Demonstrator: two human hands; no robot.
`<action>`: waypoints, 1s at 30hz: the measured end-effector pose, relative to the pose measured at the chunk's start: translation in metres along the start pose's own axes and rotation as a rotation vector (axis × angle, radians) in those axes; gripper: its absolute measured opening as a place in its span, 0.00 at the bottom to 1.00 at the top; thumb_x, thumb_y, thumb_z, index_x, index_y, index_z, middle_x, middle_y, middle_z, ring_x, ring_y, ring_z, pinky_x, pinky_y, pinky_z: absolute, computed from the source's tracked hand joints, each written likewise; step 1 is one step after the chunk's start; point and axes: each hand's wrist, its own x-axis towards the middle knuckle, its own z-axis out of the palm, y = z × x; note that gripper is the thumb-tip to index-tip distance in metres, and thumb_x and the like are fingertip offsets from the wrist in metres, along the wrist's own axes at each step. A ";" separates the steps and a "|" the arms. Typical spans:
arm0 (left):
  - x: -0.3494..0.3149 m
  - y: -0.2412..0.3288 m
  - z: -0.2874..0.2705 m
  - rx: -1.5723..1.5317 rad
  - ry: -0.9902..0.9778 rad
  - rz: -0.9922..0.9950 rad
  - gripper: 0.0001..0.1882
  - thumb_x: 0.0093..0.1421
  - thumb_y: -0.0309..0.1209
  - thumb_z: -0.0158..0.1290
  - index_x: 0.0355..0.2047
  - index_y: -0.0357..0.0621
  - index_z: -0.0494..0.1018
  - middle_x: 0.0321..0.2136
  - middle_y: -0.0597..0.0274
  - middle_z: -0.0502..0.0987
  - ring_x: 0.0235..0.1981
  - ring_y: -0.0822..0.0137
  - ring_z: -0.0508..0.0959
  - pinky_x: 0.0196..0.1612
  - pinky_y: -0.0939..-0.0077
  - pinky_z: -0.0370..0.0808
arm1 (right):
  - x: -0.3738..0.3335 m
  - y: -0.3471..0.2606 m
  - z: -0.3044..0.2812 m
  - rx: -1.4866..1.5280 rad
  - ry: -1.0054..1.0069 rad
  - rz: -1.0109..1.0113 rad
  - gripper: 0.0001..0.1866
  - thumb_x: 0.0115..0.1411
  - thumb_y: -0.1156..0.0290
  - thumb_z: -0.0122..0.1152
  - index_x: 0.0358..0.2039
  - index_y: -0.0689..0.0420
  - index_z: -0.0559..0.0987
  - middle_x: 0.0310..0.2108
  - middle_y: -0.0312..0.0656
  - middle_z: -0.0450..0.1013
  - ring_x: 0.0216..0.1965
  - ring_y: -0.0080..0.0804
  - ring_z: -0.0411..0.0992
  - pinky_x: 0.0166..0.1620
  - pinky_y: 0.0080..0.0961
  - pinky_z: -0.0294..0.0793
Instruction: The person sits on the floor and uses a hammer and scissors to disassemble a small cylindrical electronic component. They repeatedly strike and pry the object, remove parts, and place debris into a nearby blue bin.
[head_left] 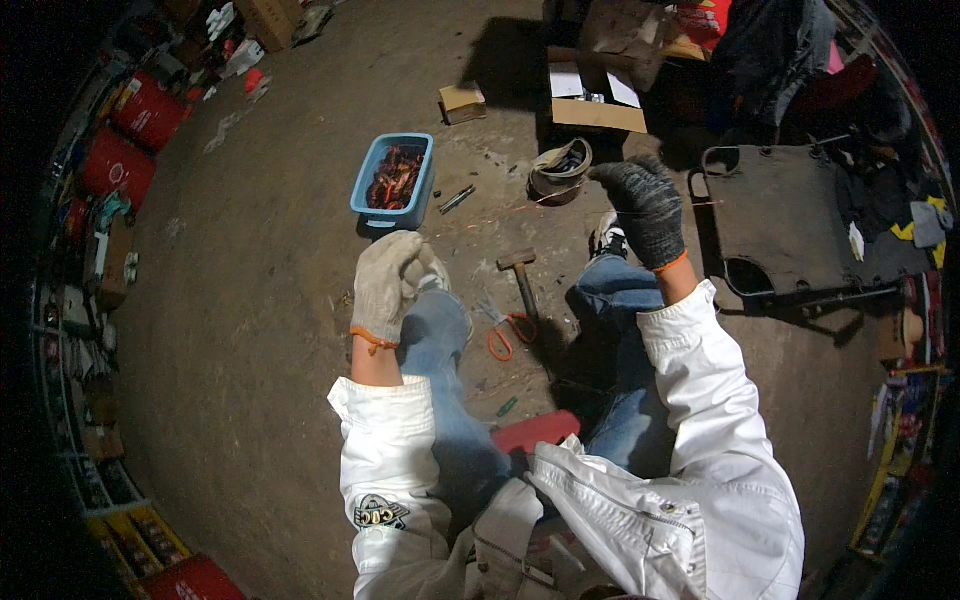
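Observation:
A thin copper-coloured wire point(530, 207) stretches across the space between my two raised hands, with a short length showing to the right of the right one. My left hand point(388, 280), in an off-white knitted glove, is closed above my left knee, its fingertips partly hidden. Higher up, my right hand point(645, 208) wears a dark grey glove and is closed on the wire. Below them on the floor lie a hammer point(526, 286) with a wooden handle and scissors point(503, 338) with orange handles. Beyond my left hand stands a blue plastic bin point(391, 214) holding reddish-brown metal scraps.
A round container point(553, 186) stands beside my right foot. A dark pen-shaped tool point(457, 199) lies by the bin. Farther off are an open cardboard box point(600, 117) and a small box point(463, 103). A dark folding cot point(775, 215) is at right; red containers point(118, 165) line the left.

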 end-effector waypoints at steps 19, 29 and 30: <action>0.004 -0.002 0.000 0.941 -0.011 0.095 0.17 0.54 0.40 0.47 0.24 0.37 0.74 0.23 0.50 0.76 0.27 0.53 0.75 0.33 0.64 0.69 | -0.007 0.026 0.006 1.446 0.029 0.770 0.18 0.64 0.73 0.45 0.54 0.65 0.65 0.53 0.50 0.66 0.54 0.39 0.66 0.53 0.29 0.70; 0.001 -0.003 0.011 0.866 0.108 0.165 0.17 0.55 0.39 0.49 0.29 0.35 0.76 0.26 0.50 0.78 0.29 0.56 0.77 0.35 0.67 0.71 | -0.025 0.022 0.034 0.825 -0.148 0.648 0.19 0.51 0.75 0.62 0.46 0.49 0.77 0.47 0.47 0.71 0.50 0.45 0.68 0.50 0.36 0.70; 0.001 -0.003 0.012 0.813 0.121 0.154 0.16 0.55 0.38 0.50 0.30 0.35 0.76 0.26 0.51 0.78 0.28 0.59 0.77 0.35 0.68 0.71 | -0.024 0.021 0.035 0.949 -0.136 0.773 0.19 0.51 0.75 0.62 0.46 0.50 0.77 0.46 0.47 0.71 0.49 0.45 0.68 0.49 0.36 0.70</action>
